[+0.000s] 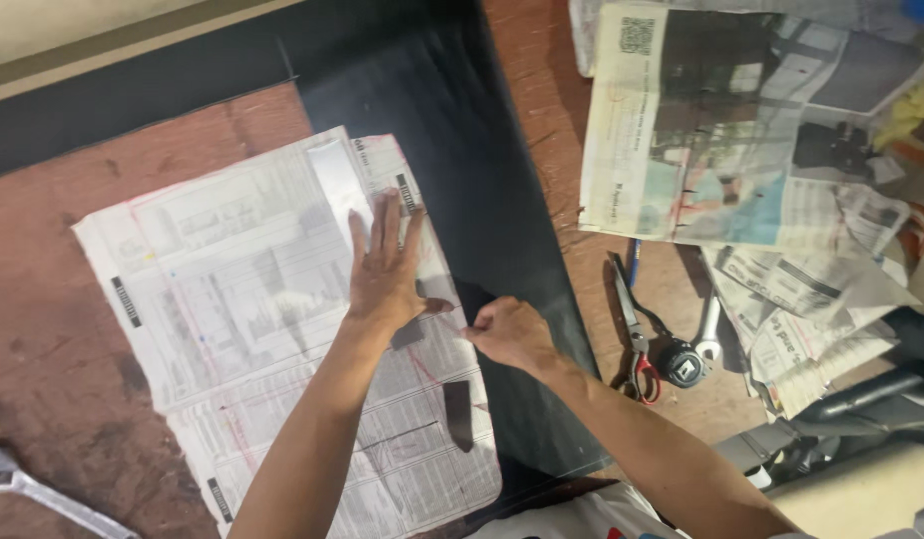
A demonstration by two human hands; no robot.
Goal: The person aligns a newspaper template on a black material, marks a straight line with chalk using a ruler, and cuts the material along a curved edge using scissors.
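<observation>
We see the left hand (385,269) lying flat in the middle of the frame, fingers spread, pressing on a newspaper (252,329). The newspaper lies on a brown table (43,349), its right edge on a dark sheet (482,180). The right hand (507,334) is just beside it, fingers curled and pinching the paper's right edge. Scissors (634,339) lie at the right, below more newspapers (741,130). A wrench (33,489) lies at the lower left.

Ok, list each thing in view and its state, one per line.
Left hand: flat, pressing the newspaper sheet.
Right hand: closed, pinching the sheet's right edge.
Newspaper sheet: spread flat.
Dark panel: lying flat, partly under the sheet.
Scissors: shut.
Newspaper pile: folded, crumpled.
Wrench: lying idle.
</observation>
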